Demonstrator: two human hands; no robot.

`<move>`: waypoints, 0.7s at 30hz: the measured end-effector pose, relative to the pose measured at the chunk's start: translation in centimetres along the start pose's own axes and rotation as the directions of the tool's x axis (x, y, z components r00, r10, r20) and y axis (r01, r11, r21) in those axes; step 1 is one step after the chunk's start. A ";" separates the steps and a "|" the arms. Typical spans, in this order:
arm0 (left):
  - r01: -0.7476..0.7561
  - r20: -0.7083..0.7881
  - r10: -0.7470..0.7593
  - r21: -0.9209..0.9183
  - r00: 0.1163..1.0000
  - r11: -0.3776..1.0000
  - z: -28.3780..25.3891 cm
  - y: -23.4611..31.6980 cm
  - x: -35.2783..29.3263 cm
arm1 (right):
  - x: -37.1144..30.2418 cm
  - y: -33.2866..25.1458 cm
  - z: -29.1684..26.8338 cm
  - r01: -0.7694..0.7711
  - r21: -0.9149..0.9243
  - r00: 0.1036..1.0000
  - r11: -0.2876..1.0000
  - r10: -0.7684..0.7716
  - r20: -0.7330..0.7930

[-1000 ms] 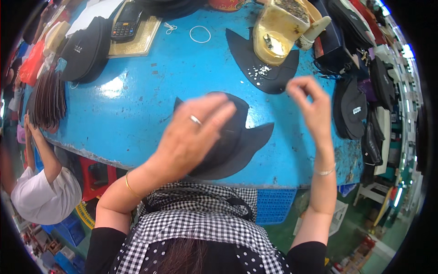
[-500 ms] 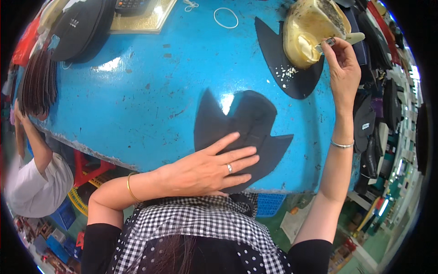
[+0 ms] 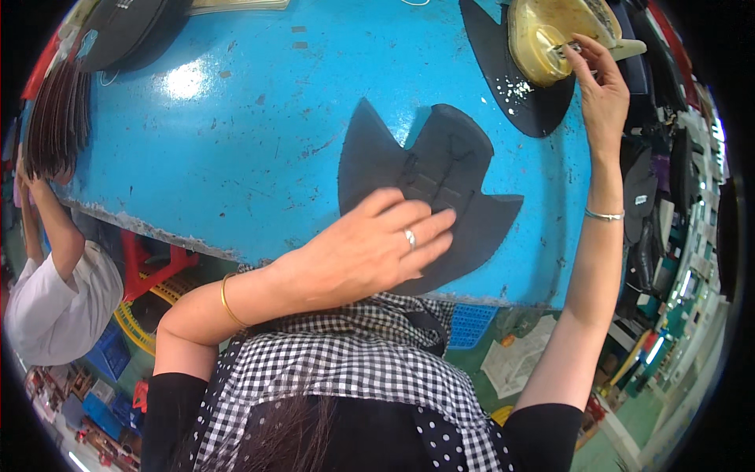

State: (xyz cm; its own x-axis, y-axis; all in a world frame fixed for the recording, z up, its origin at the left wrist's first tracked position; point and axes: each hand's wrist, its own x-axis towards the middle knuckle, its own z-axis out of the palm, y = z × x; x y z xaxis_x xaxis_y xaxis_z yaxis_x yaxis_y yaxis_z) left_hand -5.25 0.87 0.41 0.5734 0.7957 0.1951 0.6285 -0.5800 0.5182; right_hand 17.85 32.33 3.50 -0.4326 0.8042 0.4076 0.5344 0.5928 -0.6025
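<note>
So you've got the matte black, flat sheet piece with pointed corners and a rounded tongue (image 3: pixel 452 177) lying on the scuffed, glossy blue tabletop (image 3: pixel 236 149), pretty much mid-view with its rounded tongue toward 12 o'clock. Your left hand (image 3: pixel 373 248) rests on its 7 o'clock side, fingers loosely bent and not wrapped around anything I can see; your thumb's hidden, tbh.

Your right hand (image 3: pixel 605 98) is up at 1–2 o'clock, thumb and fingertips pinching a small, metallic-looking tool (image 3: pixel 569 49) at the yellowed, translucent plastic tub (image 3: pixel 543 72). That tub sits on another matte black, pointed flat piece (image 3: pixel 543 119) sprinkled with small white flecks (image 3: pixel 517 92).

My read: you're at the loading-up step, taking stuff from the tub. Next move imo calls for lifting the tool clear of the rim, then heading toward 7 o'clock, with light left-hand pressure so the sheet doesn't skid.
</note>
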 end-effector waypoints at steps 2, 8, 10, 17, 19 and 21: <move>0.064 -0.057 -0.063 0.019 0.996 0.998 -0.1 -0.4 0.2 | -0.1 -0.1 0.0 -0.026 -0.041 1.000 0.999 0.026 -0.017; 0.115 -0.064 -0.118 -0.041 0.991 0.992 -0.4 -0.8 0.1 | -1.8 -2.1 -0.9 0.110 -0.001 0.991 0.994 -0.110 -0.071; 0.116 -0.107 -0.123 -0.066 0.987 0.991 -0.4 -0.7 0.0 | -2.5 -2.4 -0.7 0.101 -0.070 0.993 0.992 -0.105 -0.058; 0.235 -0.217 -0.257 -0.122 0.942 0.964 -0.2 0.1 -0.6 | -6.4 -3.8 0.2 0.020 0.115 0.990 0.993 -0.004 -0.138; 0.255 -0.254 -0.283 -0.137 0.925 0.957 -0.2 0.1 -0.8 | -8.1 -5.6 0.2 -0.044 0.162 0.991 0.986 0.064 -0.121; 0.266 -0.248 -0.294 -0.143 0.923 0.953 -0.3 -0.2 -0.9 | -10.5 -8.2 0.5 -0.189 0.359 0.980 0.914 0.198 0.012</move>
State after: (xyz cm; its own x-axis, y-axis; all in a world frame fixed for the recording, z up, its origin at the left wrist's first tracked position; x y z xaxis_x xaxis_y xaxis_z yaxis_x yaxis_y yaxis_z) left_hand -6.04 0.27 0.39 0.2135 0.9484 0.2343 0.6763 -0.3166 0.6651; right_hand 17.66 19.02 3.83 -0.3269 0.9050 0.2723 0.3098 0.3749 -0.8738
